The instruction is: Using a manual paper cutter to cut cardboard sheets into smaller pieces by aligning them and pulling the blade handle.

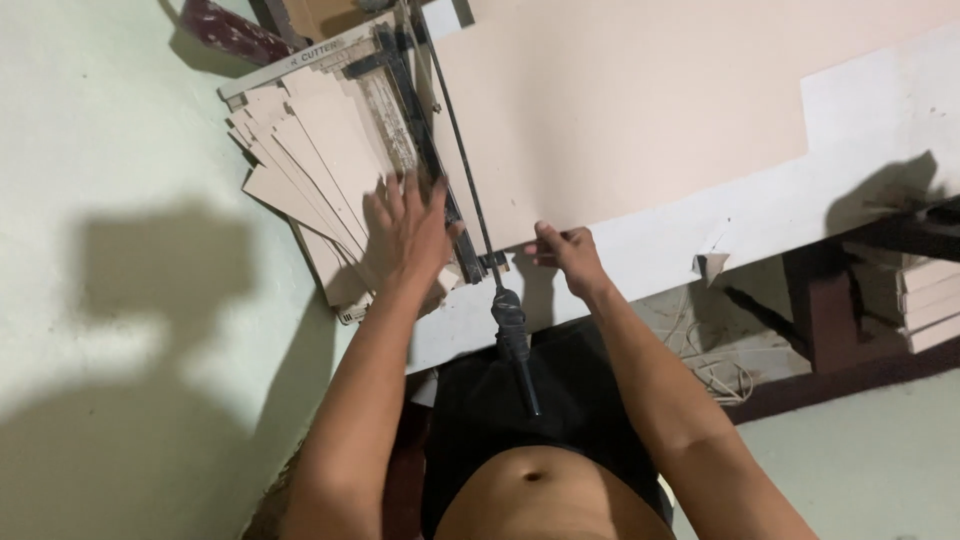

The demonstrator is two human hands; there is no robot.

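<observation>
A paper cutter [400, 120] lies on a white table [760, 205], its long blade arm [465, 170] lowered, with the black handle [513, 345] sticking out over the table's near edge. My left hand [408, 232] lies flat, fingers spread, on a fanned stack of beige card pieces [310, 160] on the cutter's bed. My right hand [567, 255] pinches the near edge of a large beige sheet [640, 100] to the right of the blade.
A pale wall fills the left side. Under the table at right are a dark wooden leg [825, 310], tangled cords [715, 365] and stacked boards [925, 295]. A dark patterned object [225, 30] sits at the top left.
</observation>
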